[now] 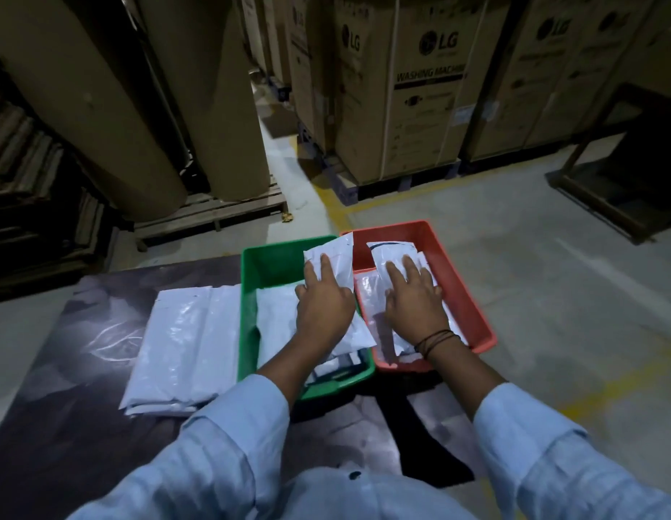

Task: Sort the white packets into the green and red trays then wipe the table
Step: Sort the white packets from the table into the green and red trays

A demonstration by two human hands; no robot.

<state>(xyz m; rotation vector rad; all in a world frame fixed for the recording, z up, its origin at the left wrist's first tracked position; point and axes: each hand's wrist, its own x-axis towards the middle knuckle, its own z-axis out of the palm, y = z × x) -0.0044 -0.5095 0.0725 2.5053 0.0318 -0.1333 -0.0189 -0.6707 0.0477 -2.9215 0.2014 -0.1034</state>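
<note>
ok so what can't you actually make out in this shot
Head view only:
- Packet count in the green tray: the left hand and forearm cover them.
- Near packets in the red tray: under the right hand and wrist.
- Any print on the packet stack on the table: too dim and small.
- Table's near edge: behind the sleeves.

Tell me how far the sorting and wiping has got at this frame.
Done: packets already lie in the green tray and red tray. In hand: the left hand rests on a packet in green, the right hand flattens one in red. Left: a stack of packets on the table, then wiping; no cloth shows.
</note>
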